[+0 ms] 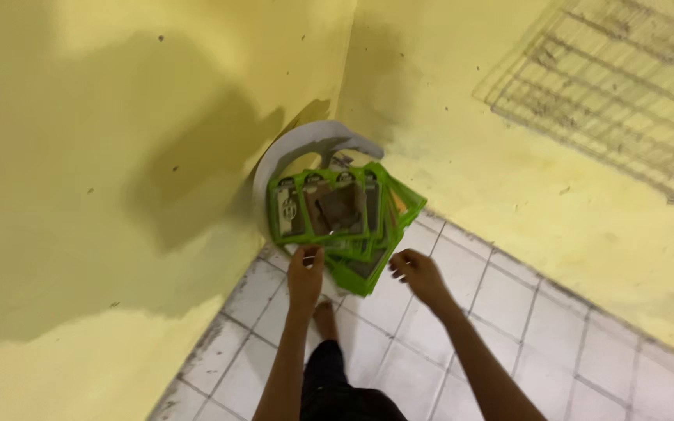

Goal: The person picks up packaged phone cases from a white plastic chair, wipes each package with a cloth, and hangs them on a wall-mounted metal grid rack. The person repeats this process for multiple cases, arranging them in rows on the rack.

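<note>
A fanned stack of green-edged flat packets point(339, 214) lies on a grey plastic chair point(303, 143) pushed into the corner of two yellow walls. My left hand point(306, 270) touches the lower left edge of the stack, fingers bent against it. My right hand point(417, 273) hovers just right of the stack's lower corner, fingers curled, with nothing visibly in it. Whether the left hand grips a packet or only rests on it is unclear.
Yellow walls meet at the corner behind the chair. A metal wire grid point(618, 93) hangs on the right wall. The floor is white tile point(509, 312) with dark grout. My bare foot point(324, 318) and dark trouser leg show below.
</note>
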